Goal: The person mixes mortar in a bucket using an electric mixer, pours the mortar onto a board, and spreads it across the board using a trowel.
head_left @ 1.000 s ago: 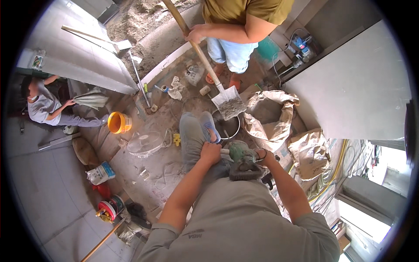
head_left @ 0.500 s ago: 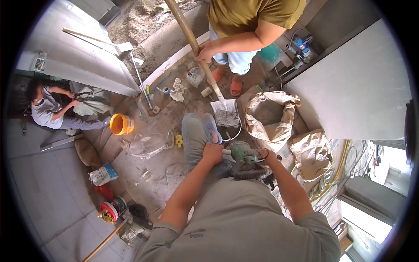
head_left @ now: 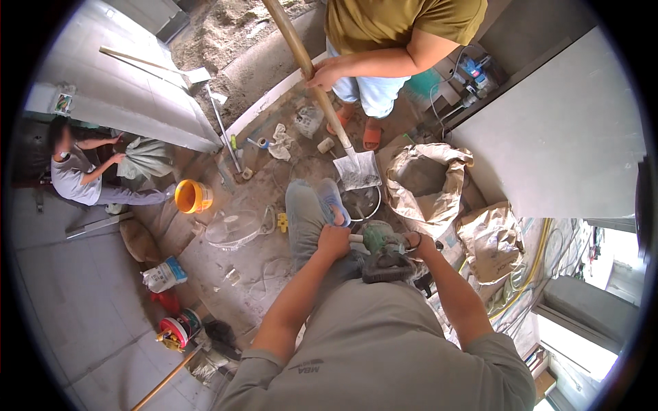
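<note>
My left hand [head_left: 334, 242] is closed around the pale side handle of a green power mixer [head_left: 377, 238]. My right hand [head_left: 423, 246] is closed on the mixer's other side; its grip there is partly hidden. The mixer's lower end cannot be made out. Just beyond it, a dark round bucket [head_left: 378, 205] with a pale curved rim or handle shows partly. Over this bucket hangs a shovel blade [head_left: 358, 171] with a thin grey coating, its long wooden shaft held by a co-worker's hands [head_left: 327, 72].
An open paper sack [head_left: 419, 181] of grey powder stands right of the bucket, with a folded paper bag [head_left: 490, 243] nearer. A fan guard [head_left: 233, 228] and yellow bucket [head_left: 193, 196] are left. Another person [head_left: 75, 171] sits far left with a cloth-like sack. Hoses [head_left: 534, 264] run along the right.
The grey heap on the co-worker's shovel has slid off, and the blade has tilted and shifted slightly. My hands keep their hold on the mixer almost unmoved.
</note>
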`<move>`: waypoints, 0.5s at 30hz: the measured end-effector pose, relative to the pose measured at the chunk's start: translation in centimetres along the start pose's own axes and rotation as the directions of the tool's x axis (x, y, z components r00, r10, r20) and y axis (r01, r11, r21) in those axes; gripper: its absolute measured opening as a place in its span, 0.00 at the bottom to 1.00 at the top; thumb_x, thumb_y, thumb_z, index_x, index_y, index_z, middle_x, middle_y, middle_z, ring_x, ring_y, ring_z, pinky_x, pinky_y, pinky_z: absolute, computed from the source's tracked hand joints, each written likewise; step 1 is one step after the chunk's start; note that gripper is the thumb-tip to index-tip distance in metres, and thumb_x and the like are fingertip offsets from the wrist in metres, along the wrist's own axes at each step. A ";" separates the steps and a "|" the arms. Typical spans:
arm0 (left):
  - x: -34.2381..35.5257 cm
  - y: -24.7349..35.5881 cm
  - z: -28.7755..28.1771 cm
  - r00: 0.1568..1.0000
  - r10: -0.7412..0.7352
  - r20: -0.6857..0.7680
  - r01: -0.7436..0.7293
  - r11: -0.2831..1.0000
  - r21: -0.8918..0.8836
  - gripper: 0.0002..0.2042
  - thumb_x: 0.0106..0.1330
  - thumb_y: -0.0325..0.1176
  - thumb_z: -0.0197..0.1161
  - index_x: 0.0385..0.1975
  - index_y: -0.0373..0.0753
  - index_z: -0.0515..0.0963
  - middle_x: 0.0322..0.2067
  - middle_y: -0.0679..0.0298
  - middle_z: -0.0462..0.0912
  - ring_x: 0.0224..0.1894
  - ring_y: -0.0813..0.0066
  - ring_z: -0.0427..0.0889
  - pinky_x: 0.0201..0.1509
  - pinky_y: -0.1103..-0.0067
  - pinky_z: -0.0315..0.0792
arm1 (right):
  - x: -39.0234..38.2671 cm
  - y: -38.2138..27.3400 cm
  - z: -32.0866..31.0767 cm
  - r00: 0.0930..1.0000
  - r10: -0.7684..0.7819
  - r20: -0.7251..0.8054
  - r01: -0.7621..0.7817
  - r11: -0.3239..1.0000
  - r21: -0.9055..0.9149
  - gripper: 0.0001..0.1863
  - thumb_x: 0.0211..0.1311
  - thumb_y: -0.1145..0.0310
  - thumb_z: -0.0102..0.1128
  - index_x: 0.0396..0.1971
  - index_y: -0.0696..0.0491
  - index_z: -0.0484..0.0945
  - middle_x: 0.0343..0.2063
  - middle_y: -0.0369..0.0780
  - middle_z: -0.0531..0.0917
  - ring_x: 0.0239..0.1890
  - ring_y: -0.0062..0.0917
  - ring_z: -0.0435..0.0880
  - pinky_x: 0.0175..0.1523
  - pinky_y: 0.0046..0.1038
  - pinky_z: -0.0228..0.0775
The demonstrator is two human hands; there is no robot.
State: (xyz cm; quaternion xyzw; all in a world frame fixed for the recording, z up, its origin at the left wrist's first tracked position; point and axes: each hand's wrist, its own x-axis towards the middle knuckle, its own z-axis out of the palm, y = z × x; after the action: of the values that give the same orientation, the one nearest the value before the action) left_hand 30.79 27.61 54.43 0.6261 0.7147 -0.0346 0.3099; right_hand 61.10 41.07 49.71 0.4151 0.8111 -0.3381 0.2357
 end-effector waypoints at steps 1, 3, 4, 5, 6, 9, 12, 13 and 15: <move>0.1 0.1 0.0 1.000 0.004 0.001 -0.004 1.000 0.000 0.09 0.57 0.35 0.59 0.34 0.43 0.82 0.33 0.57 0.86 0.41 0.60 0.85 0.50 0.65 0.68 | 0.2 0.4 0.1 1.000 0.006 0.014 -0.005 1.000 -0.021 0.28 0.42 0.55 0.71 0.49 0.39 0.79 0.43 0.47 0.85 0.47 0.45 0.84 0.51 0.41 0.77; 0.2 0.0 0.1 1.000 0.003 -0.020 -0.003 1.000 0.002 0.14 0.60 0.45 0.61 0.32 0.41 0.83 0.33 0.56 0.86 0.40 0.59 0.85 0.49 0.62 0.69 | 0.3 0.4 0.1 1.000 -0.001 0.010 0.001 1.000 -0.007 0.28 0.42 0.55 0.71 0.49 0.39 0.79 0.43 0.47 0.85 0.47 0.45 0.84 0.51 0.41 0.76; 0.1 -0.2 0.2 1.000 0.000 -0.020 0.000 1.000 0.002 0.14 0.60 0.45 0.61 0.32 0.41 0.83 0.33 0.56 0.86 0.40 0.59 0.85 0.49 0.62 0.69 | 0.3 0.0 -0.2 1.000 -0.011 0.007 0.011 1.000 0.006 0.28 0.41 0.55 0.72 0.49 0.39 0.79 0.42 0.46 0.85 0.47 0.45 0.84 0.52 0.41 0.76; 0.0 -0.3 0.3 1.000 0.002 -0.028 -0.002 1.000 -0.005 0.14 0.61 0.45 0.61 0.33 0.41 0.83 0.33 0.56 0.86 0.40 0.59 0.85 0.49 0.62 0.69 | 0.1 -0.3 -0.5 1.000 -0.014 0.007 0.014 1.000 0.006 0.28 0.41 0.55 0.72 0.49 0.39 0.79 0.42 0.46 0.85 0.47 0.45 0.84 0.52 0.41 0.76; -0.2 -0.4 0.3 0.999 0.004 -0.036 -0.005 1.000 -0.014 0.14 0.61 0.45 0.61 0.33 0.41 0.83 0.34 0.56 0.86 0.41 0.59 0.85 0.49 0.62 0.68 | -0.2 -0.8 -0.9 1.000 -0.028 0.015 0.028 1.000 0.001 0.28 0.42 0.55 0.71 0.48 0.40 0.79 0.42 0.46 0.85 0.47 0.45 0.84 0.51 0.41 0.76; -0.4 -0.3 0.1 1.000 -0.002 -0.020 0.002 1.000 -0.013 0.13 0.61 0.44 0.61 0.34 0.41 0.83 0.35 0.56 0.86 0.42 0.59 0.85 0.50 0.63 0.68 | -0.7 -1.7 -1.6 0.999 -0.049 0.021 0.049 0.999 0.000 0.26 0.43 0.55 0.70 0.47 0.41 0.80 0.42 0.46 0.85 0.47 0.45 0.84 0.51 0.41 0.76; -0.5 -0.1 -0.2 1.000 -0.008 0.003 0.008 1.000 -0.014 0.13 0.61 0.43 0.61 0.35 0.41 0.83 0.35 0.56 0.86 0.43 0.59 0.84 0.50 0.63 0.68 | -0.9 -1.4 -2.1 0.996 -0.085 0.003 0.085 0.996 -0.008 0.23 0.46 0.56 0.67 0.47 0.42 0.80 0.41 0.46 0.85 0.47 0.44 0.84 0.51 0.41 0.77; -0.6 -0.1 -0.2 1.000 -0.011 0.002 0.011 1.000 -0.015 0.13 0.61 0.43 0.61 0.35 0.41 0.83 0.35 0.56 0.86 0.43 0.59 0.84 0.50 0.63 0.68 | -1.0 -1.5 -2.4 0.993 -0.119 -0.010 0.119 0.993 -0.021 0.22 0.47 0.57 0.66 0.46 0.42 0.80 0.41 0.47 0.86 0.47 0.45 0.84 0.51 0.41 0.76; -0.7 -0.1 -0.4 1.000 -0.010 -0.003 0.010 1.000 -0.004 0.12 0.61 0.42 0.61 0.34 0.41 0.83 0.35 0.56 0.86 0.42 0.59 0.85 0.50 0.64 0.68 | -1.0 -2.1 -2.3 0.997 -0.076 0.004 0.076 0.997 -0.032 0.22 0.48 0.58 0.65 0.46 0.42 0.81 0.41 0.47 0.86 0.46 0.44 0.84 0.51 0.41 0.76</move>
State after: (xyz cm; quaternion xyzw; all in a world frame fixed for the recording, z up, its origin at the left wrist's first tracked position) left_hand 30.53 27.13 55.03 0.6219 0.7184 -0.0337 0.3098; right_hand 59.65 41.37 52.59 0.3796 0.8313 -0.3342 0.2305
